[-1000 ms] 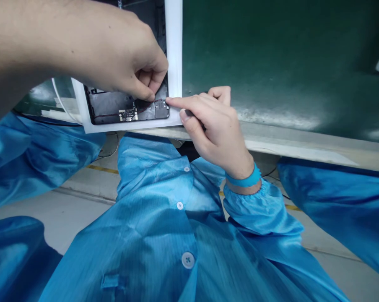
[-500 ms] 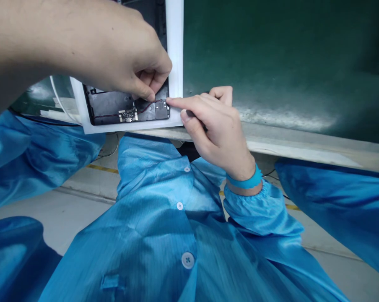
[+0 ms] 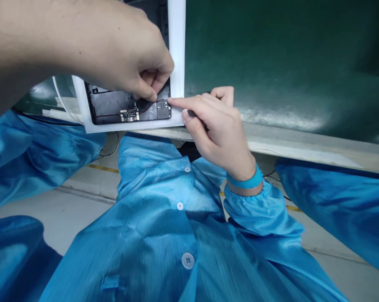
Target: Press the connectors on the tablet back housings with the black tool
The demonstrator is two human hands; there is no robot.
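A black device housing [image 3: 110, 107] lies in a white frame [image 3: 177, 42] at the near edge of the bench. A thin red and black wire [image 3: 148, 105] runs along its lower right corner, past a small circuit board [image 3: 128, 115]. My left hand [image 3: 114, 54] reaches over the housing, thumb and forefinger pinched on that wire. My right hand [image 3: 217, 130] is beside the frame's lower right corner. Its index finger is stretched out with the tip on the housing's corner, its thumb presses the frame's edge, and the other fingers are curled.
The frame rests on a dark green mat [image 3: 271, 63] with a pale bench edge [image 3: 286, 144] in front. A white cable [image 3: 58, 98] curves at the frame's left. My blue coat [image 3: 164, 218] fills the lower view, and a blue band [image 3: 244, 181] circles my right wrist.
Almost nothing differs. My left hand's pinch has crept slightly to the right along the wire. The right index finger stays on the corner.
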